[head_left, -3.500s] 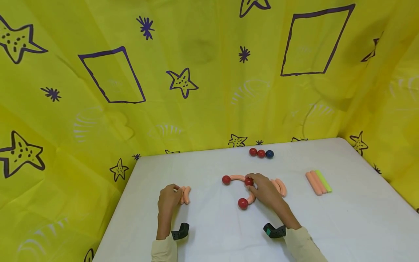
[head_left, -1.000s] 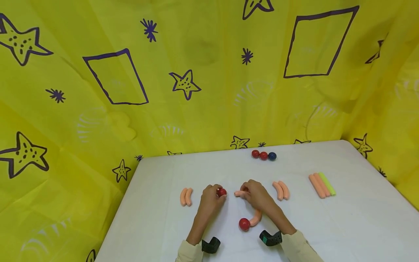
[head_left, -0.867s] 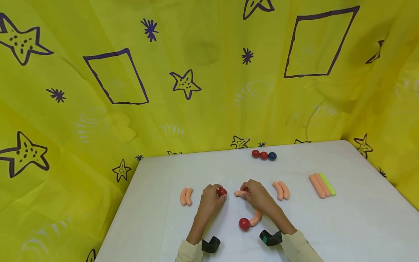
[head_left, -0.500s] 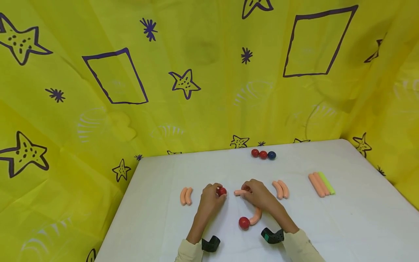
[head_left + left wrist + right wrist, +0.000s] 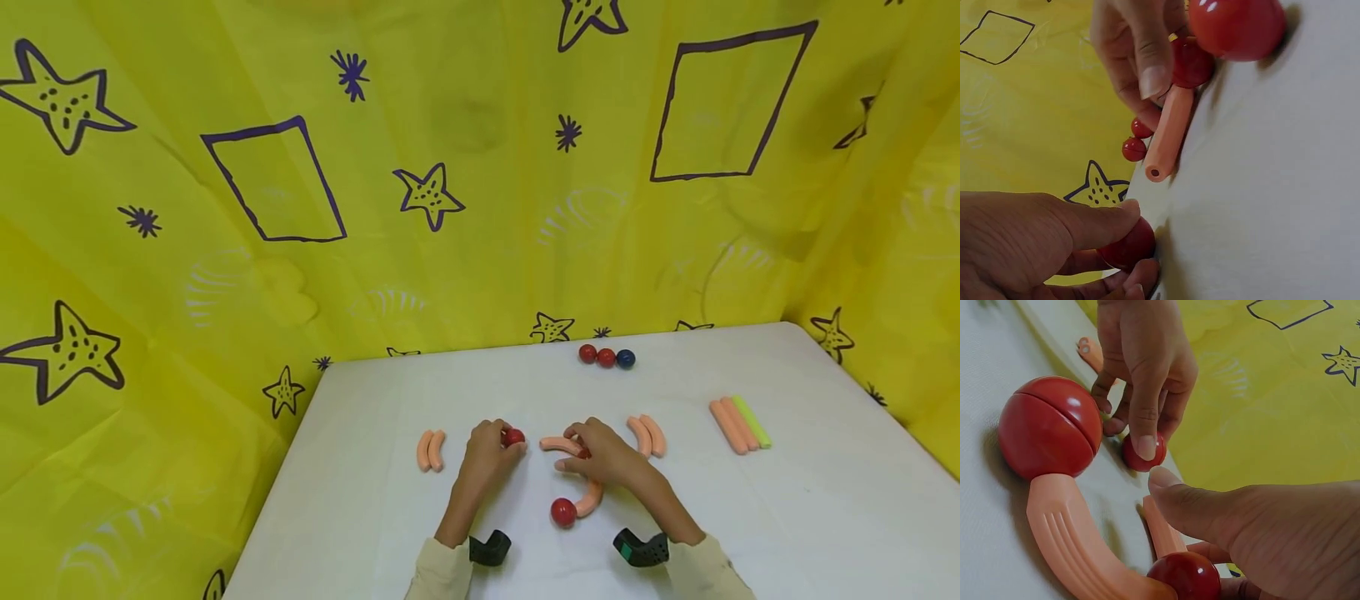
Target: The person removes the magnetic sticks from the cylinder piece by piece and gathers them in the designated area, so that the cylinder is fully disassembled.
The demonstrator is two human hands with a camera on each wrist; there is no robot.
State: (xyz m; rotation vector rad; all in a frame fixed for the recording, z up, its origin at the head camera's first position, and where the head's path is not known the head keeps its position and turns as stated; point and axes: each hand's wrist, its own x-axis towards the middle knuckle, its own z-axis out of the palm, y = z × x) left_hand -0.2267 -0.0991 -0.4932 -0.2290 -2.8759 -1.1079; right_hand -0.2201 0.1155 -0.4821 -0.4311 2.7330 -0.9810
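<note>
My left hand (image 5: pixel 483 454) pinches a red ball (image 5: pixel 514 437) between thumb and fingers, on the white table. To its right lies a peach curved connector piece (image 5: pixel 557 444), whose hollow end faces that ball across a gap. The connector's other end meets a red ball (image 5: pixel 1188 574) under my right hand (image 5: pixel 609 454). The right thumb stands away from this ball in the right wrist view; the fingers are behind it, their contact partly hidden. A second curved connector (image 5: pixel 591 500) runs from there to another red ball (image 5: pixel 563 512) nearer me.
Two curved peach pieces (image 5: pixel 431 451) lie at left, and another pair (image 5: pixel 651 435) beyond my right hand. Farther right are straight peach sticks (image 5: pixel 730 425) and a green one (image 5: pixel 752 422). Two red balls (image 5: pixel 597 356) and a blue ball (image 5: pixel 626 359) line the back, before a yellow curtain (image 5: pixel 465 275).
The left hand came from the left pieces to a red ball, now apart from the connector. The chain shifted nearer me. Lately the right thumb has spread away from the connector, uncovering the joint ball.
</note>
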